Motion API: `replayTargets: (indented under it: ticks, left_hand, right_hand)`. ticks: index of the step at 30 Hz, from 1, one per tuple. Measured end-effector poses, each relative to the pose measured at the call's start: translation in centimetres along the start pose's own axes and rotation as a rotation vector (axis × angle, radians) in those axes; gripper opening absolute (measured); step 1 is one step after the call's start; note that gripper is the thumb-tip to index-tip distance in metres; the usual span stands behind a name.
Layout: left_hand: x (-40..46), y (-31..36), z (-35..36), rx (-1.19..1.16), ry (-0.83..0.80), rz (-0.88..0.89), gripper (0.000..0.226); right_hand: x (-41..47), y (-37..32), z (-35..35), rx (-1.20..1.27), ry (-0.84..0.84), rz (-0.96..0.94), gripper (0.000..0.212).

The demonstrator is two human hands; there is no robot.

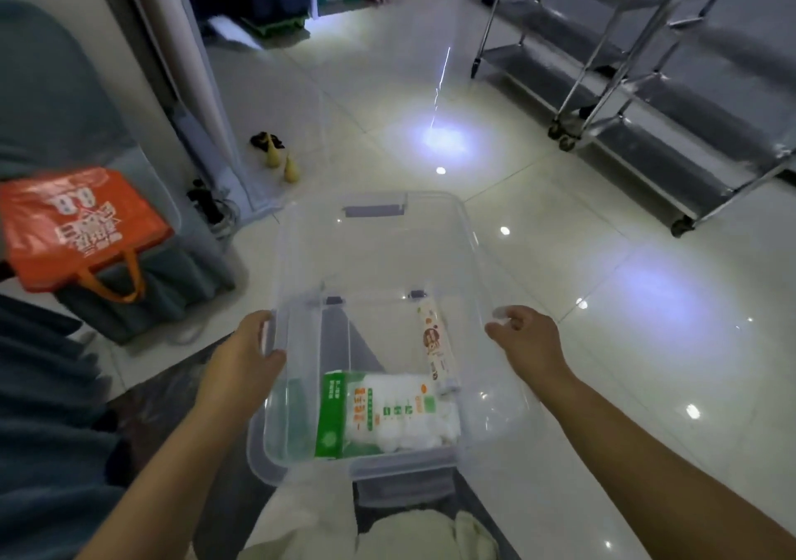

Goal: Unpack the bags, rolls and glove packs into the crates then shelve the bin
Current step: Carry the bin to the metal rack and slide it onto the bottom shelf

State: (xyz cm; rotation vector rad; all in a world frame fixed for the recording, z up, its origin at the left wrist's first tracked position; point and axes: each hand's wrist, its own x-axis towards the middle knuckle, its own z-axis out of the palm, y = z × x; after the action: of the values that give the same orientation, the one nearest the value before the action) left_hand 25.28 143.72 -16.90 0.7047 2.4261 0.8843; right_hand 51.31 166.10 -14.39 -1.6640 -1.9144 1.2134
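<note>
I hold a clear plastic bin [469, 232] with grey handles in front of me, above the floor. My left hand [247, 344] grips its left rim, thumb inside the wall. My right hand [523, 337] grips the right rim with curled fingers. Inside the bin lie a white pack with a green edge [387, 413] at the near end and a slim white and orange roll [435, 346] along the right side.
An orange bag [73, 228] lies on a teal-covered seat at the left. Steel wheeled racks [611, 73] stand at the right and back right. Small yellow objects [282, 161] and dark cables lie on the glossy tiled floor by a curtain.
</note>
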Motion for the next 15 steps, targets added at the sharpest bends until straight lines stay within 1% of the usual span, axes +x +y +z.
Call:
replayTargets:
  ticks: [3,6,10,15]
  left_hand:
    - [8.7,1.6,0.5,-0.048,-0.014,-0.024,0.054]
    - [17.9,4.4,0.0,-0.041,-0.012,-0.023,0.053]
    - [28.7,9.2,-1.1,-0.060,-0.037,0.005,0.055]
    - [40.9,15.0,-1.1,-0.053,-0.052,0.025,0.055]
  right_hand:
    - [7.8,-2.9,2.7,-0.006,0.003,0.003,0.030]
    - [15.4,-6.8,4.8,0.001,0.025,0.030,0.031]
    - [24.4,-12.1,6.1,0.048,0.045,0.046,0.030]
    - [34.9,-16.8,6.9,0.117,0.106,0.056,0.024]
